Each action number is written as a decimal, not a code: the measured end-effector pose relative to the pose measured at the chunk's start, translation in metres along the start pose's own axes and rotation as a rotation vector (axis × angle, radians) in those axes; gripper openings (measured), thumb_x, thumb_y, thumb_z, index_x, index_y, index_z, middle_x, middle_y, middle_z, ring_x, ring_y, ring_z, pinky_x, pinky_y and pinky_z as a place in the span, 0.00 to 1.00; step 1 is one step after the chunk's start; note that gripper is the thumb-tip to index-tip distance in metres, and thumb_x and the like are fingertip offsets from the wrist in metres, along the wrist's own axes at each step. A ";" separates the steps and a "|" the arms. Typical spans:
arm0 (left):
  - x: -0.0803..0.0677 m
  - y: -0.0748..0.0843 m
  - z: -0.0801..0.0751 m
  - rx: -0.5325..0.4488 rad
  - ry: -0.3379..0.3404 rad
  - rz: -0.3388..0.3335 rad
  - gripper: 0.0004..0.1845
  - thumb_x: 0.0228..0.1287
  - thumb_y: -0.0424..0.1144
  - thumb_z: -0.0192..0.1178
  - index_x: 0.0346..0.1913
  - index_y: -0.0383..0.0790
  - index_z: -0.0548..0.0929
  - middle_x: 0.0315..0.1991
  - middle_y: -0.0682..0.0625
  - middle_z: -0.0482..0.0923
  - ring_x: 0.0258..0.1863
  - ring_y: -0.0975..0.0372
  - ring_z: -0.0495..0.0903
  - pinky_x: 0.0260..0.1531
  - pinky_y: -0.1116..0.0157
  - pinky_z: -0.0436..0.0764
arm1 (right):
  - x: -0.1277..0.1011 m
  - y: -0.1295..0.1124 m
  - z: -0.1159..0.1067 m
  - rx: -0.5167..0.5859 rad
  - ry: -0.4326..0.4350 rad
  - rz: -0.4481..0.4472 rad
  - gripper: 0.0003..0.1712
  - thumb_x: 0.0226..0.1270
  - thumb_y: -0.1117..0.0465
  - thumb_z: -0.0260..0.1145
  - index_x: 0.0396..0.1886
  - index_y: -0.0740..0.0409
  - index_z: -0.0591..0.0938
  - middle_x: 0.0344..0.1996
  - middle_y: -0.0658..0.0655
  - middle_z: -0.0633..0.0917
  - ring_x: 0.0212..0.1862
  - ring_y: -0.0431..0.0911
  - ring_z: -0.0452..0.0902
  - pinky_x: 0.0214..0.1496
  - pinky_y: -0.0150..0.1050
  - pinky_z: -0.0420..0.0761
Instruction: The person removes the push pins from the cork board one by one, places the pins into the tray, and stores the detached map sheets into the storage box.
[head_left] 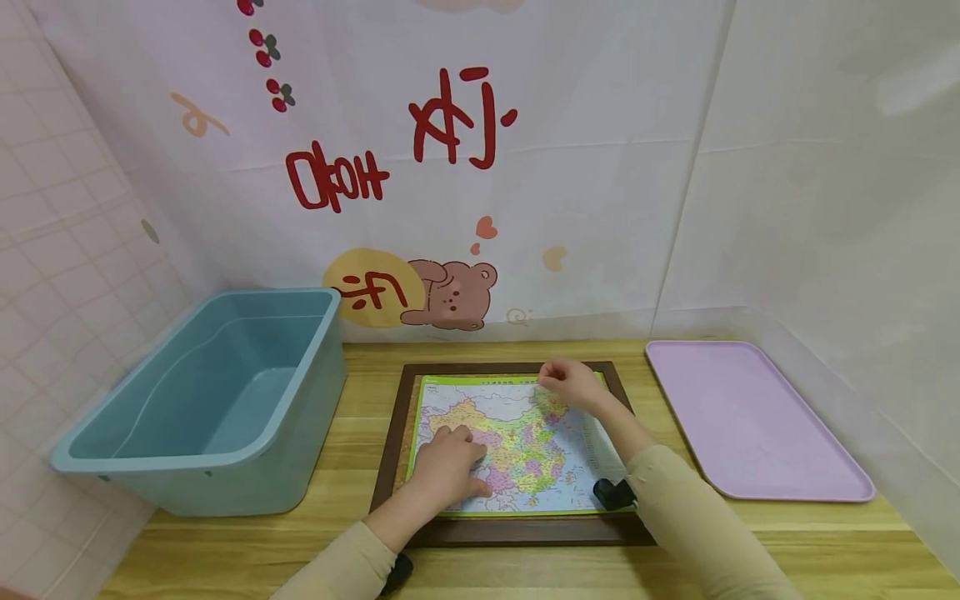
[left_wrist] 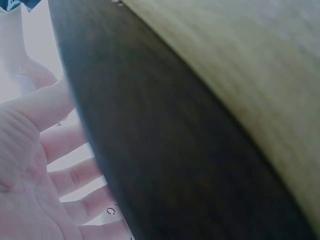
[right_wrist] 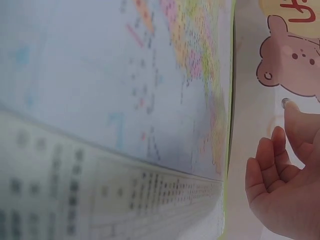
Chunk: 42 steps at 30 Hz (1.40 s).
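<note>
Far left on the wooden table [head_left: 787, 533]: a blue plastic bin [head_left: 217, 400], its near corner just beside the dark wooden frame [head_left: 390, 454]. Inside that frame, mid-table, a green-edged map puzzle board [head_left: 517, 442], lying flat. On the board's lower left, the left hand [head_left: 448, 467], palm down, fingers spread and pressing the printed surface, nothing gripped. From the left wrist view, something hidden to the head camera: the underside of those fingers [left_wrist: 75, 175], straight and fanned against the pale sheet, with the frame's dark edge [left_wrist: 165, 150] cutting across right beside them. Further right, at the board's far upper edge, the right hand [head_left: 572, 383], fingers curled toward the rim; whether pinching a piece, cannot tell from above. From the right wrist view, fingers [right_wrist: 272, 160] loosely bent with thumb raised, apart from the board's green border [right_wrist: 231, 115], nothing visibly held. Far right, a pink tray [head_left: 750, 425], well apart from the frame, bare wood between them and along the near table edge.
</note>
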<state>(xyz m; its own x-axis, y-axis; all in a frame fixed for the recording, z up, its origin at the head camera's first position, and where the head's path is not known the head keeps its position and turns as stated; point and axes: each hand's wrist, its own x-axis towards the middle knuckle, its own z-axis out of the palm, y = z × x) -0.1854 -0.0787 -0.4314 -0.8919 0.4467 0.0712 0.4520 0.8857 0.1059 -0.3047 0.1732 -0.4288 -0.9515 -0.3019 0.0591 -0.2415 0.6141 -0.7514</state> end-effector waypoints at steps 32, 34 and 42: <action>0.000 0.000 -0.001 0.008 -0.001 0.000 0.26 0.45 0.59 0.76 0.45 0.48 0.89 0.44 0.47 0.79 0.37 0.55 0.73 0.23 0.58 0.76 | -0.027 0.030 -0.041 0.033 0.094 -0.037 0.05 0.73 0.65 0.62 0.39 0.64 0.78 0.29 0.54 0.75 0.33 0.48 0.67 0.35 0.40 0.69; 0.000 0.000 -0.001 0.007 -0.001 0.000 0.26 0.45 0.59 0.76 0.45 0.48 0.89 0.44 0.47 0.79 0.37 0.55 0.73 0.23 0.58 0.76 | -0.030 0.031 -0.046 0.041 0.092 -0.029 0.06 0.74 0.64 0.61 0.40 0.65 0.78 0.30 0.55 0.76 0.34 0.48 0.67 0.36 0.41 0.69; 0.000 0.000 -0.001 0.010 -0.010 -0.003 0.27 0.46 0.60 0.75 0.46 0.48 0.89 0.44 0.47 0.79 0.37 0.55 0.73 0.23 0.58 0.76 | -0.042 0.036 -0.066 -0.008 0.126 0.014 0.09 0.75 0.61 0.61 0.42 0.65 0.79 0.33 0.57 0.79 0.34 0.47 0.69 0.37 0.41 0.70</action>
<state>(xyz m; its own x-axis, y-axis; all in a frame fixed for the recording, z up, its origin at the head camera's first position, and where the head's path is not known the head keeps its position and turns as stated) -0.1854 -0.0783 -0.4301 -0.8932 0.4455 0.0609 0.4495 0.8881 0.0963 -0.2865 0.2561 -0.4149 -0.9711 -0.1991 0.1313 -0.2289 0.6239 -0.7472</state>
